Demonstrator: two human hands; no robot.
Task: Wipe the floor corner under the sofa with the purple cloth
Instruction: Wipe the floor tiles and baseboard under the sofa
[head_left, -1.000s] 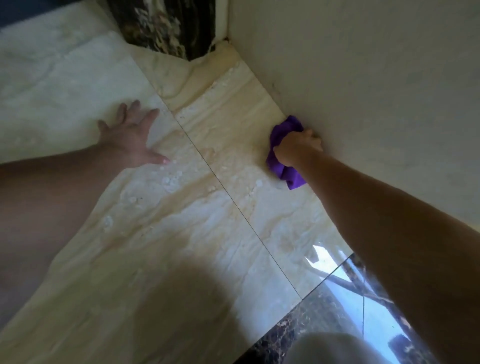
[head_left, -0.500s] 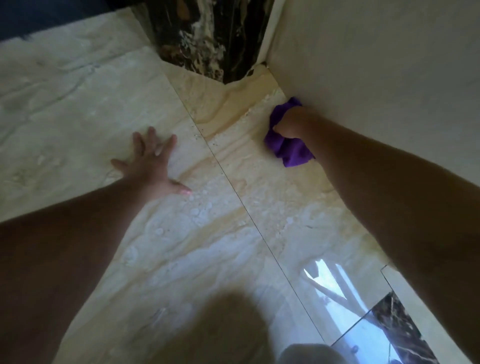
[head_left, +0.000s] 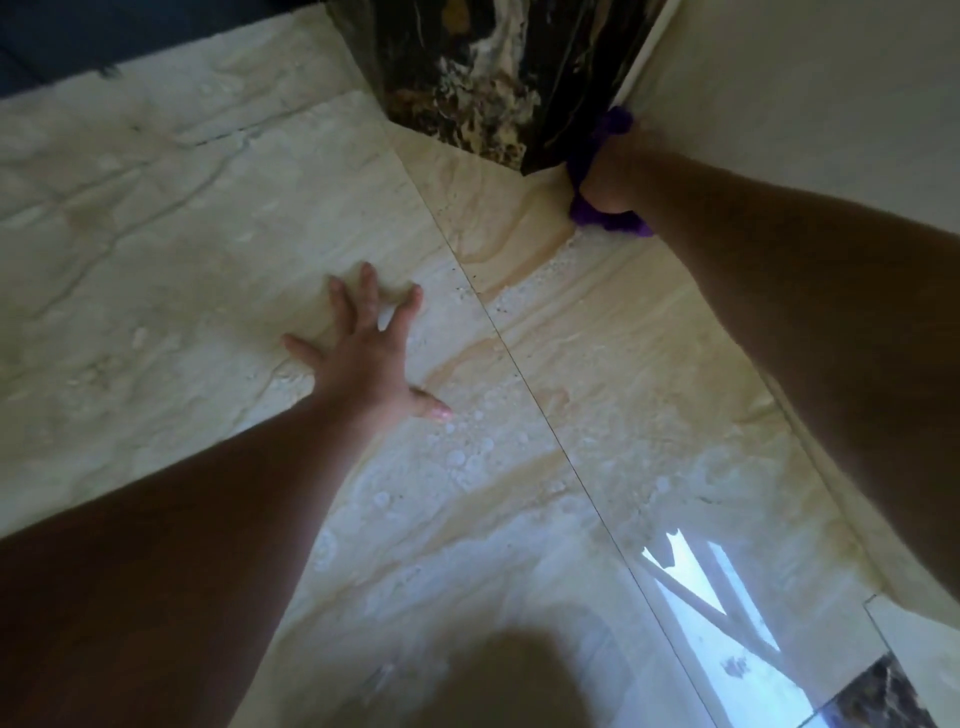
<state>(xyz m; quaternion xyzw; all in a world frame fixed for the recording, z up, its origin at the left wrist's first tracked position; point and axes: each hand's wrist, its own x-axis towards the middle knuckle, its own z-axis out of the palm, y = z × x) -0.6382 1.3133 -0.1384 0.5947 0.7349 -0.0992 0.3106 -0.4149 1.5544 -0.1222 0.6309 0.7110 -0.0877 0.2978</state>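
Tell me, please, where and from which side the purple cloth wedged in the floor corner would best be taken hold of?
Probably by the loose bunched fold of the purple cloth lying on the floor tile, coming from the open floor side. Its upper end is squeezed between the dark marble column and the pale wall, under the right hand, so only the lower fold lies free.

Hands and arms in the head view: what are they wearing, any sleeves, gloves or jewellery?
Nothing is visibly worn. Both forearms are bare to the frame edge: no sleeves or gloves. The left hand shows no rings or watch, and its thumbnail looks pale pink, possibly polish. The right hand is partly hidden, so rings there cannot be ruled out.
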